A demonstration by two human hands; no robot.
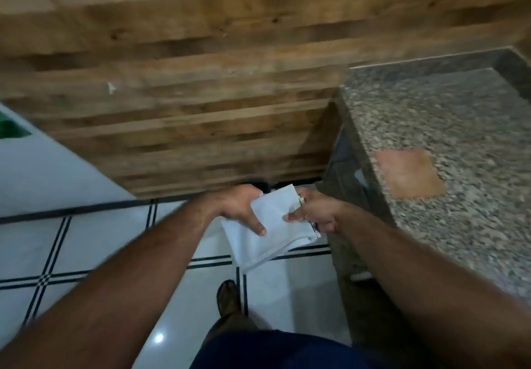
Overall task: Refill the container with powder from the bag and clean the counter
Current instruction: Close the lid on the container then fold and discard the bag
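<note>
Both hands met on a flat white bag (267,225) held in the air above the floor, just left of the granite counter's edge. Left hand (238,206) lay spread over the bag's upper left side, thumb stretched down across its face, fingers curled behind the top edge. Right hand (314,213) pinched the bag's right edge, clenched around it, a dark printed strip showing by the knuckles. The speckled granite counter (459,115) filled the right side and bore only a pale orange square patch (408,173), blurred, well apart from the bag. A wood-grain wall panel (201,66) rose behind. Below lay white floor tiles with dark lines (94,253), and one sandalled foot (228,296) stood under the bag. A white surface with something green (11,127) showed at far left. No container was in view.
</note>
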